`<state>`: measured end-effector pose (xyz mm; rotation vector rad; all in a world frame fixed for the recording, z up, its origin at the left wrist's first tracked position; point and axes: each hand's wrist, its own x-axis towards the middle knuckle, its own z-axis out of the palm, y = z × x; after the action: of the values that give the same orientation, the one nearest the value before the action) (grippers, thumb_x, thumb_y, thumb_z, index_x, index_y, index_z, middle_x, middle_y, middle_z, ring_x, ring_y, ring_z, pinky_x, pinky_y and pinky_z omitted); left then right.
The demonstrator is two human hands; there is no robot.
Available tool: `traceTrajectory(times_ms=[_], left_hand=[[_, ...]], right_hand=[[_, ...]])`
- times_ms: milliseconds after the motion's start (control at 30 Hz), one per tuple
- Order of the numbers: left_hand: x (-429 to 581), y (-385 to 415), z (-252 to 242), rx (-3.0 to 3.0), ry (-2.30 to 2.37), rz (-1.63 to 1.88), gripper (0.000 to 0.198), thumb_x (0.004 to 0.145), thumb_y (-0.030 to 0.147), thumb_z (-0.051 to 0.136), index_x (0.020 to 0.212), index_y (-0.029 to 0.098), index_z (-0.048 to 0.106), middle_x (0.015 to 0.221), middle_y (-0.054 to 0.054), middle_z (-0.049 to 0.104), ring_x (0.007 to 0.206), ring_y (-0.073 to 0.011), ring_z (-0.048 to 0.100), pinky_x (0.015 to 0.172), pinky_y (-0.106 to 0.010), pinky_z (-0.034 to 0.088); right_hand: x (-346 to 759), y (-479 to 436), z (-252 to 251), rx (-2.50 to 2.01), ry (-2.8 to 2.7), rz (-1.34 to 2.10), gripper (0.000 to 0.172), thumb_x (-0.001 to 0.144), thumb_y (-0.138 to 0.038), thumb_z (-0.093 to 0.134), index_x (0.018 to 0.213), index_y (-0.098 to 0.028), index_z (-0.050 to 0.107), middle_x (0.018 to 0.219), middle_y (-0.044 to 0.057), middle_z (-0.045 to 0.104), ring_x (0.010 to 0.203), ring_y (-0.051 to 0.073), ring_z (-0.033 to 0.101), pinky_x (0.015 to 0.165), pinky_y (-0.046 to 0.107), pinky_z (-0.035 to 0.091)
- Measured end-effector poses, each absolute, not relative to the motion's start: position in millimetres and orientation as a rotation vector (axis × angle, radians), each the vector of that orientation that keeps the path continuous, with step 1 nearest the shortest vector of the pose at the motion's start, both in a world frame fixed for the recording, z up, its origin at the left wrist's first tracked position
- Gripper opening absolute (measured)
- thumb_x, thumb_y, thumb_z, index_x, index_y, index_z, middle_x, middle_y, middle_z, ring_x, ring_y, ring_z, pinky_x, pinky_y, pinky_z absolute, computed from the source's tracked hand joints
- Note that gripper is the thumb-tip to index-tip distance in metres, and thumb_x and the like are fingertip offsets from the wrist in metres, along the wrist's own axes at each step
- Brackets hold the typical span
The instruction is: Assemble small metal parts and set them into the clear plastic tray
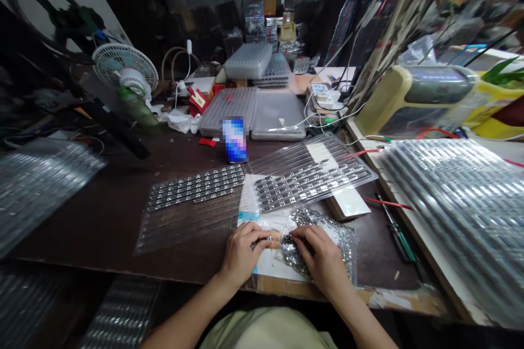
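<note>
My left hand (242,253) rests near the table's front edge, its fingers pinched on a small tan piece (273,239). Beside it my right hand (318,257) lies with curled fingers on a heap of tiny metal parts (323,229) spread over a clear plastic sheet. What its fingers hold is too small to make out. Just beyond the hands lies a clear ribbed tray (311,177) with rows of small parts. A second ribbed tray (192,202) lies to the left, its far rows filled.
A phone (234,139) stands upright mid-table. Stacked clear trays (254,112) sit behind it, a small fan (125,73) at the left, a power strip (325,99) and cables at the right. Ribbed tray stacks (462,212) fill the right side, and screwdrivers (399,234) lie near them.
</note>
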<state>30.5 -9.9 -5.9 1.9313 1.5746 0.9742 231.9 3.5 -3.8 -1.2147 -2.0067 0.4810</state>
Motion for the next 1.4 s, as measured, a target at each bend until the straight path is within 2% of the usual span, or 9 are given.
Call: traceTrajectory(times_ms=[133,267,400,533,767,967,1033,1300,1400], left_hand=[[32.1,-9.5,-3.1,1.947,1.603,0.916,0.012,0.08,0.02,0.067,0.088,0.025,0.074,0.079,-0.002,0.066,0.078,-0.0165,0.062,0.072,-0.027,0.048],[32.4,-9.8,-4.7,1.937,1.596,0.904,0.011,0.08,0.019,0.066,0.087,0.024,0.073,0.078,-0.002,0.065,0.078,-0.0173,0.061,0.071,-0.028,0.047],[27.7,-8.9,-8.8,1.807,1.516,1.072,0.012,0.081,0.014,0.064,0.085,0.021,0.071,0.081,-0.003,0.066,0.08,-0.0164,0.061,0.073,-0.027,0.048],[23.0,-6.1,-11.6,1.658,1.506,1.258,0.009,0.082,0.016,0.061,0.084,0.018,0.069,0.083,-0.004,0.067,0.08,-0.0165,0.063,0.072,-0.026,0.049],[23.3,-3.8,-13.2,1.647,1.514,1.252,0.011,0.083,0.021,0.06,0.084,0.018,0.07,0.083,-0.005,0.067,0.078,-0.0167,0.063,0.067,-0.025,0.049],[22.5,-4.5,-13.7,1.646,1.508,1.231,0.013,0.084,0.024,0.059,0.086,0.018,0.071,0.084,-0.006,0.068,0.079,-0.017,0.063,0.066,-0.025,0.049],[22.5,-4.2,-14.3,1.65,1.511,1.206,0.013,0.083,0.024,0.059,0.085,0.018,0.071,0.083,-0.006,0.068,0.077,-0.0169,0.063,0.065,-0.025,0.048],[27.2,0.5,-6.9,1.642,1.548,1.152,0.011,0.081,0.02,0.06,0.085,0.018,0.071,0.085,-0.006,0.068,0.075,-0.0165,0.063,0.063,-0.026,0.049],[35.5,0.1,-2.6,1.752,1.516,1.133,0.01,0.08,0.017,0.063,0.085,0.02,0.072,0.083,-0.004,0.068,0.079,-0.0167,0.062,0.07,-0.027,0.049]], right_hand=[[231.5,4.9,-2.8,-1.201,-2.019,0.455,0.016,0.091,-0.021,0.047,0.094,-0.022,0.063,0.086,0.005,0.066,0.081,0.018,0.061,0.071,0.031,0.05],[225.9,4.4,-2.5,-1.258,-2.023,0.446,0.014,0.09,-0.025,0.051,0.084,-0.022,0.064,0.079,0.003,0.067,0.075,0.018,0.062,0.068,0.03,0.048],[206.8,2.7,-1.2,-1.343,-2.047,0.455,0.01,0.085,-0.03,0.06,0.08,-0.023,0.066,0.08,0.002,0.069,0.076,0.018,0.061,0.07,0.031,0.042],[189.1,3.2,-3.2,-1.352,-2.089,0.465,0.006,0.083,-0.026,0.064,0.084,-0.029,0.07,0.087,0.0,0.069,0.081,0.02,0.059,0.073,0.033,0.036],[182.3,2.7,-5.7,-1.387,-2.151,0.423,0.014,0.085,-0.025,0.062,0.092,-0.033,0.071,0.089,0.001,0.067,0.083,0.019,0.055,0.073,0.034,0.035],[219.1,6.0,-10.6,-1.257,-2.414,0.124,0.04,0.087,-0.014,0.052,0.124,-0.029,0.057,0.123,0.004,0.061,0.11,0.024,0.051,0.085,0.037,0.037],[239.0,8.2,-11.1,-1.143,-2.523,0.031,0.044,0.086,-0.009,0.049,0.126,-0.027,0.055,0.127,0.003,0.059,0.117,0.025,0.047,0.089,0.039,0.036],[248.5,9.2,-2.9,-1.139,-2.466,0.057,0.018,0.088,-0.014,0.052,0.098,-0.024,0.063,0.09,0.003,0.067,0.085,0.019,0.056,0.08,0.033,0.039],[237.6,10.3,-4.6,-1.203,-2.345,0.038,0.012,0.09,-0.017,0.052,0.093,-0.022,0.063,0.09,0.003,0.067,0.084,0.019,0.055,0.08,0.033,0.037]])
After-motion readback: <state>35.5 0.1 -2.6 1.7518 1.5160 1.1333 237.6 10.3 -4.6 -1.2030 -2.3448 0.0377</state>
